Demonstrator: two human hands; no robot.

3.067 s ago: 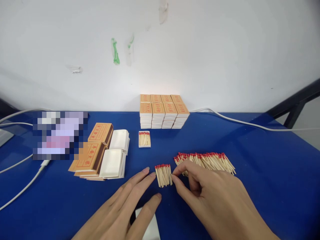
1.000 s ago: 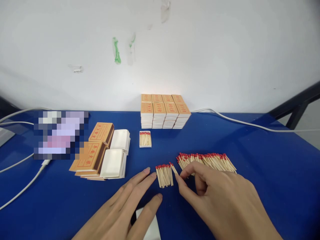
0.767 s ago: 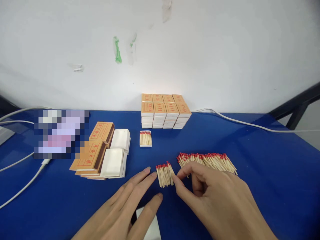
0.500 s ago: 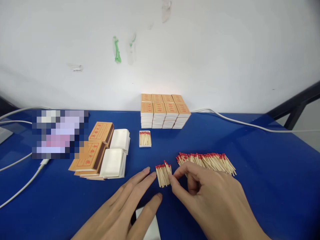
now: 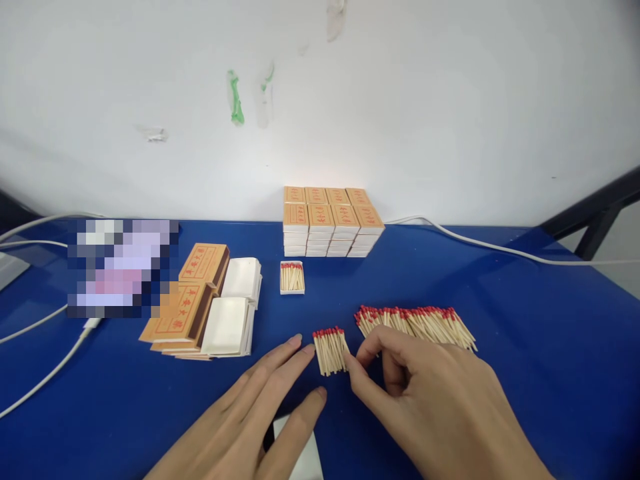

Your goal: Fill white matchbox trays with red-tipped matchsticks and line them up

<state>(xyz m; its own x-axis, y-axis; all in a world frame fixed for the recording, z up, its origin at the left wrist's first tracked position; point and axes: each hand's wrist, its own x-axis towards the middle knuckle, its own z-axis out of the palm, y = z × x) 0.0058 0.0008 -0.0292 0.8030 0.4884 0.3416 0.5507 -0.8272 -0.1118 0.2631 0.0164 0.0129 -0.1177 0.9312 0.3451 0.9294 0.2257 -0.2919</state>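
Observation:
A small row of red-headed matches (image 5: 330,353) lies on the blue table between my hands. My left hand (image 5: 260,407) is open, its fingers stretched out, with a fingertip at the row's left edge. Against the right edge rests the thumb of my right hand (image 5: 415,387). Its index finger curls in close to the thumb; whatever lies between the tips is hidden. Behind that hand spreads a larger pile of loose matches (image 5: 415,320), partly covered by it. Farther back sits a white matchbox tray (image 5: 292,291) filled with matches.
Stacked orange matchboxes (image 5: 330,217) stand at the wall. On the left are stacks of orange matchbox sleeves (image 5: 185,310) and white trays (image 5: 225,327). A blurred-out device (image 5: 123,267) and white cables (image 5: 65,367) lie beyond. Under my left hand is a white object (image 5: 307,460).
The match that stuck up at the right of the small row now lies level with the others. My right hand has shifted slightly right; my left hand stays beside the row.

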